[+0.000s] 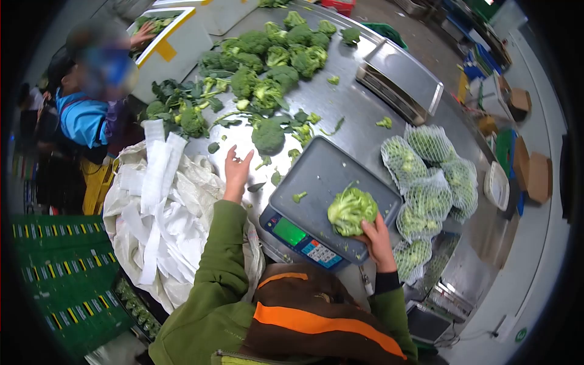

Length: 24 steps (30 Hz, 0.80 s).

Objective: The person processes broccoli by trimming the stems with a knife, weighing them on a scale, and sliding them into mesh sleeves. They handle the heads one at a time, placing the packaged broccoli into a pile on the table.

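Note:
My right hand (378,239) is closed on the edge of a pale green broccoli head (351,211), stem side apparently up, over the grey tray (313,176) of a digital scale (304,239). The scale's display glows green. Above the metal table, my left hand (238,173) has its fingers apart and holds nothing. Just beyond its fingertips lies a dark green broccoli head (268,136). A small broccoli scrap (299,197) rests on the scale tray.
A broccoli pile (274,58) covers the table's far side. Netted broccoli (429,201) lies right of the scale, below a second scale (401,79). At left, a white sack (201,188) holds white netting strips (159,182). A co-worker (85,121) reaches into a white box (163,52).

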Each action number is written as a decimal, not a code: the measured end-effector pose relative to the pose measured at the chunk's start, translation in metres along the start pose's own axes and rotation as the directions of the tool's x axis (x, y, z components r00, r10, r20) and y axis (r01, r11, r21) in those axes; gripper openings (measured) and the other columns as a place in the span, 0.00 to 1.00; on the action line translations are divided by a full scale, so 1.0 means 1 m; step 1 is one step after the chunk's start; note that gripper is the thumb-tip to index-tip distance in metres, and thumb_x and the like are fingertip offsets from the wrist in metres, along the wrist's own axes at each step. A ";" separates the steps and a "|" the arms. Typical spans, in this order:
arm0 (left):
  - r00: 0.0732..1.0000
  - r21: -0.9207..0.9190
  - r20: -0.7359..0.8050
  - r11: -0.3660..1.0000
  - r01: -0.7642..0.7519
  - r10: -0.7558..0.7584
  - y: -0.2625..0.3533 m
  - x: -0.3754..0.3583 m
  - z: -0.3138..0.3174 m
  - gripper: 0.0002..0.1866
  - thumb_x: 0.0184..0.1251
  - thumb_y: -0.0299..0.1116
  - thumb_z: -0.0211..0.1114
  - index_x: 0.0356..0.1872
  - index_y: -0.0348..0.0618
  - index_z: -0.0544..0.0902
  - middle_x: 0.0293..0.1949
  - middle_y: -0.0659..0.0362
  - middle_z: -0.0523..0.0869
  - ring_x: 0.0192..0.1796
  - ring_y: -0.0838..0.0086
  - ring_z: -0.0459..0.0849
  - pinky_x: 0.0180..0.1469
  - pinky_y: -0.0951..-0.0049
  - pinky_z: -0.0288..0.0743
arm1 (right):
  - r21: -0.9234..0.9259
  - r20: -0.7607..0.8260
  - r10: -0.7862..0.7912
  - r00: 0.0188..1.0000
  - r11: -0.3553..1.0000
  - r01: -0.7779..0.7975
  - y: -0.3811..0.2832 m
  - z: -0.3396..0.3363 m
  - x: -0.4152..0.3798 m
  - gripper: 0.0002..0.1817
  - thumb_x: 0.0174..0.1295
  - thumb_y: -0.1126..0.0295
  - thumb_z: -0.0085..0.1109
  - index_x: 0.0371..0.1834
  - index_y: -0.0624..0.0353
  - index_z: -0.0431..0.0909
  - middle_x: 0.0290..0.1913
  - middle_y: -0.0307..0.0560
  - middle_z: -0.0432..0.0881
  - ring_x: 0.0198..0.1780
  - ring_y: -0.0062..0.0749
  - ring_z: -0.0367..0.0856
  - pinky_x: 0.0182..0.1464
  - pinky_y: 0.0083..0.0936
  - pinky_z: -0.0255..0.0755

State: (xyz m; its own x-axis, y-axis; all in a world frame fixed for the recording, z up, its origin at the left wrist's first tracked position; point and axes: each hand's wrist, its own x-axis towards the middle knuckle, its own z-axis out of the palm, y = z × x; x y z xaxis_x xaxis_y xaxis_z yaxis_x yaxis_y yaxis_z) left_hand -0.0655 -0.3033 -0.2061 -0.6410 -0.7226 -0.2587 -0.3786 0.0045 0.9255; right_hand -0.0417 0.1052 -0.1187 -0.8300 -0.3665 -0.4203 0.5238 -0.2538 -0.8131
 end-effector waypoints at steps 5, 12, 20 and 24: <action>0.999 -0.001 -0.012 0.999 -0.040 0.040 0.006 0.042 0.017 0.43 0.57 0.45 0.76 0.69 0.36 0.67 0.66 0.38 0.69 0.64 0.49 0.74 0.60 0.58 0.74 | -0.365 -0.208 0.008 0.978 0.927 -0.085 -0.019 -0.016 -0.007 0.25 0.71 0.70 0.56 0.69 0.66 0.67 0.52 0.44 0.82 0.51 0.24 0.81 0.47 0.24 0.80; 0.694 0.621 -0.553 0.783 -0.025 0.461 0.016 0.178 -0.029 0.50 0.45 0.43 0.79 0.71 0.41 0.62 0.67 0.40 0.64 0.68 0.43 0.61 0.71 0.49 0.56 | -0.408 -0.326 -0.019 0.945 0.905 -0.123 -0.001 -0.051 -0.016 0.21 0.71 0.69 0.57 0.63 0.70 0.72 0.45 0.42 0.82 0.40 0.19 0.80 0.39 0.20 0.78; 0.900 0.515 -0.317 0.851 -0.100 0.298 -0.016 0.222 -0.104 0.37 0.51 0.38 0.76 0.65 0.47 0.72 0.60 0.52 0.77 0.60 0.60 0.76 0.60 0.55 0.72 | -0.483 -0.360 -0.014 0.933 0.858 -0.173 -0.015 -0.040 -0.009 0.17 0.73 0.65 0.55 0.58 0.66 0.77 0.43 0.37 0.82 0.39 0.17 0.79 0.41 0.18 0.74; 0.993 -0.317 -0.022 0.943 0.101 -0.114 0.046 0.141 -0.098 0.25 0.63 0.34 0.66 0.62 0.46 0.73 0.52 0.58 0.83 0.50 0.68 0.84 0.53 0.62 0.79 | -0.527 -0.360 -0.054 0.931 0.836 -0.155 -0.020 -0.029 -0.010 0.18 0.73 0.64 0.54 0.57 0.66 0.78 0.41 0.38 0.82 0.40 0.18 0.77 0.42 0.19 0.73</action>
State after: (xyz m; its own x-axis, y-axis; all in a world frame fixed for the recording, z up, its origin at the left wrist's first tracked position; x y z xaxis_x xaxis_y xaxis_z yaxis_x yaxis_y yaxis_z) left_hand -0.1077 -0.4721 -0.1730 -0.5786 -0.7337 -0.3562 -0.2101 -0.2879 0.9343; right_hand -0.0492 0.1394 -0.1103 -0.8703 -0.0051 -0.4925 0.4658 0.3165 -0.8263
